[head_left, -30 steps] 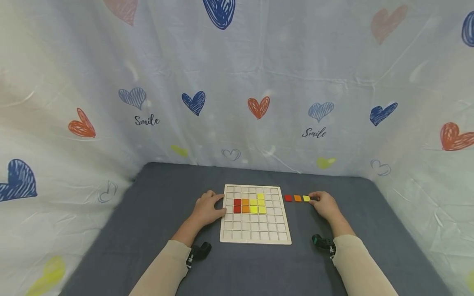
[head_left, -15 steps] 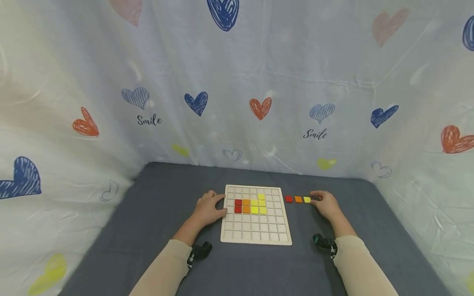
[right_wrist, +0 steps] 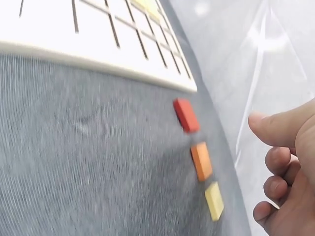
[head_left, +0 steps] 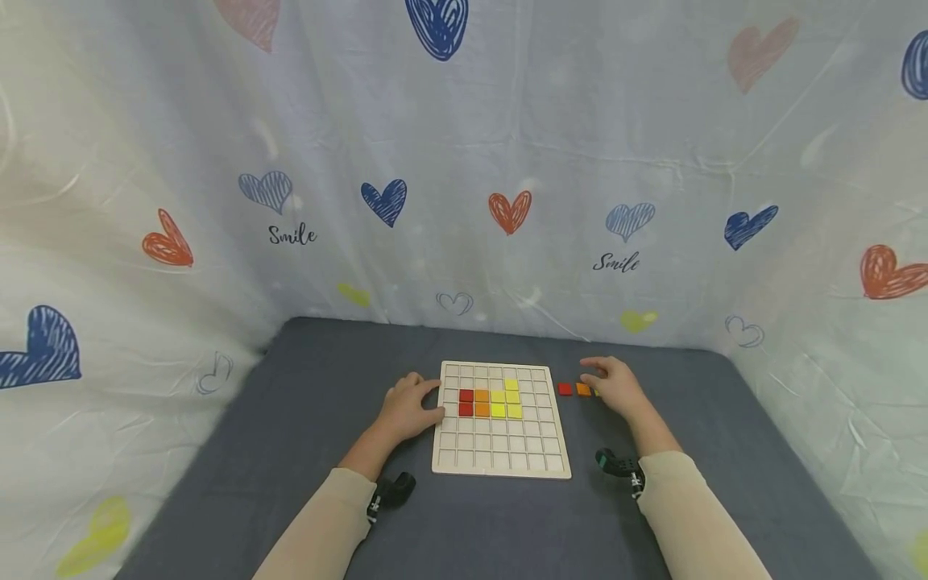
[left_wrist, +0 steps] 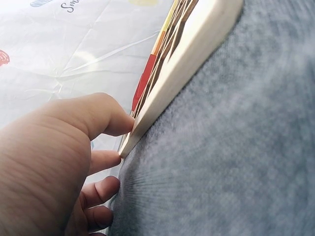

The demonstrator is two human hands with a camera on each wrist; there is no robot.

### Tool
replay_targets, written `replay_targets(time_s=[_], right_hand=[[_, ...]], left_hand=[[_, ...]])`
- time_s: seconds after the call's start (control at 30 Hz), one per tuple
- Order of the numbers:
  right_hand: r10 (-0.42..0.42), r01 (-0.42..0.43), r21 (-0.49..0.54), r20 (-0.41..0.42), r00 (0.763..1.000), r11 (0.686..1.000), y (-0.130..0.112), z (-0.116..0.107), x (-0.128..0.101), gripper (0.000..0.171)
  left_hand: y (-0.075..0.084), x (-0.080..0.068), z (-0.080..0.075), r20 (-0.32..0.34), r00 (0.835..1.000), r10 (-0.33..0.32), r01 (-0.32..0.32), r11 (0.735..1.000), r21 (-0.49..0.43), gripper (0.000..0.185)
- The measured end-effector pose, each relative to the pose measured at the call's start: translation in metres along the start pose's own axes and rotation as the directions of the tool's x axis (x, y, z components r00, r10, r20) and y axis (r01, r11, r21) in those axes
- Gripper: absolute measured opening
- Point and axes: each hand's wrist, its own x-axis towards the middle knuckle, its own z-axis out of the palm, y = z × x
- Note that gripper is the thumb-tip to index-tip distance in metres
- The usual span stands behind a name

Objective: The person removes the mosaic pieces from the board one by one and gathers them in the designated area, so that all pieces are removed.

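Observation:
My left hand (head_left: 401, 409) rests against the left edge of a pale wooden grid board (head_left: 500, 464), thumb and index finger touching its side. Square tiles sit in the board's cells: two red tiles (head_left: 466, 403), two orange tiles (head_left: 482, 403) and several yellow tiles (head_left: 506, 404). To the right of the board lie a loose red tile (right_wrist: 186, 115), an orange tile (right_wrist: 201, 161) and a yellow tile (right_wrist: 214, 201) in a row. Over the yellow end of that row hovers my right hand (head_left: 618, 388), holding nothing, its thumb and fingers apart. It partly hides the yellow tile in the head view.
A dark grey cloth (head_left: 507, 532) covers the table. White curtains (head_left: 449, 121) printed with hearts hang behind it and at both sides. A black wrist device (head_left: 616, 463) is strapped on each arm beside the beige sleeves.
My right hand was beside the yellow loose tile; it has risen and shifted left over the row. The tiles and my left hand stay put.

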Motion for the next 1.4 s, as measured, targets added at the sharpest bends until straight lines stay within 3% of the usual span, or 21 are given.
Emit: replay_targets(time_s=[0.77,1.0,1.4], right_hand=[[-0.102,0.099,0.034,0.073,0.992,0.994,-0.052,0.052,0.010,0.035],[-0.072,0.071,0.016,0.124,0.990,0.997,-0.061,0.068,0.010,0.032],[-0.111,0.123,-0.058,0.183,0.977,0.991,-0.065,0.082,0.006,0.029]], left_hand=[[0.001,-0.001,-0.004,0.015,1.000,-0.012,0.012,1.000,0.013,0.054],[0.001,-0.001,-0.003,0.026,0.999,-0.020,0.020,1.000,0.004,0.055],[0.003,-0.002,-0.006,0.016,1.000,0.002,-0.002,1.000,-0.016,0.055]])
